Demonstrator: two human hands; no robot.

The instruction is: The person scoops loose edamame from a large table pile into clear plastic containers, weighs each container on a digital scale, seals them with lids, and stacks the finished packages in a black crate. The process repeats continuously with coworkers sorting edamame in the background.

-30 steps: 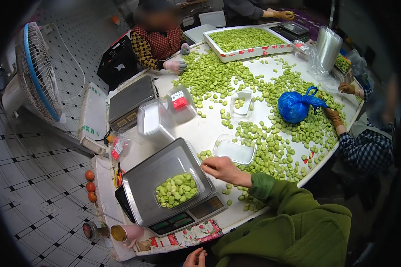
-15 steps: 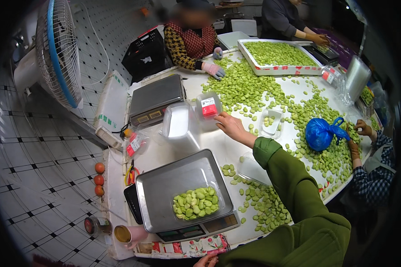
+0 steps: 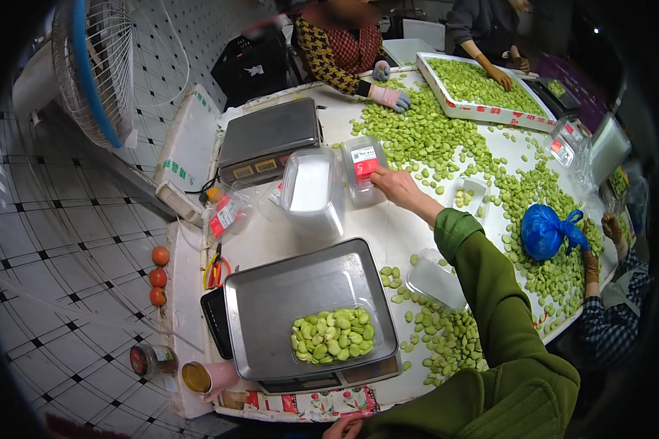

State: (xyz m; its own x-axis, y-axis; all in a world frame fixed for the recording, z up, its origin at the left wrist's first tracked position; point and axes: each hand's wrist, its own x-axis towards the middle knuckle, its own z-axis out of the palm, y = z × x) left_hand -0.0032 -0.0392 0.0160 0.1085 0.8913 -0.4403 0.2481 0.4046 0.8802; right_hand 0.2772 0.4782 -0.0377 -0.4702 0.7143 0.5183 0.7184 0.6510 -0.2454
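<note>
1. Right hand (image 3: 397,188): reached out over the table, fingertips on the right side of the stack of clear rectangular plastic containers with a red-and-white label (image 3: 363,164). Contact at the label's lower right; can't tell if it's actually pinched.
2. Labelled stack: on the white tabletop (image 3: 373,223), just right of the taller stack of clear rectangular plastic tubs (image 3: 311,219).
3. Left hand (image 3: 344,428): at the bottom edge, mostly cut off, near the scale's front. Can't tell if it holds anything.
4. Scale with rectangular silver metal tray (image 3: 271,293): in front of both stacks. Clear plastic container (image 3: 377,331) on its lower right part, full of pale-green shelled beans (image 3: 333,335).
5. Right of scale: clear rectangular plastic tub (image 3: 436,282), beside the green sleeve (image 3: 490,293), loose beans around it.
6. Beyond the right wrist: small clear tub (image 3: 477,192) with a few beans inside.
7. Far side: co-worker's pink-and-grey gloved hand (image 3: 392,97) at the bean pile; white shallow box of beans (image 3: 490,115) to its right.
8. Right: knotted blue plastic bag (image 3: 540,233) on beans.
</note>
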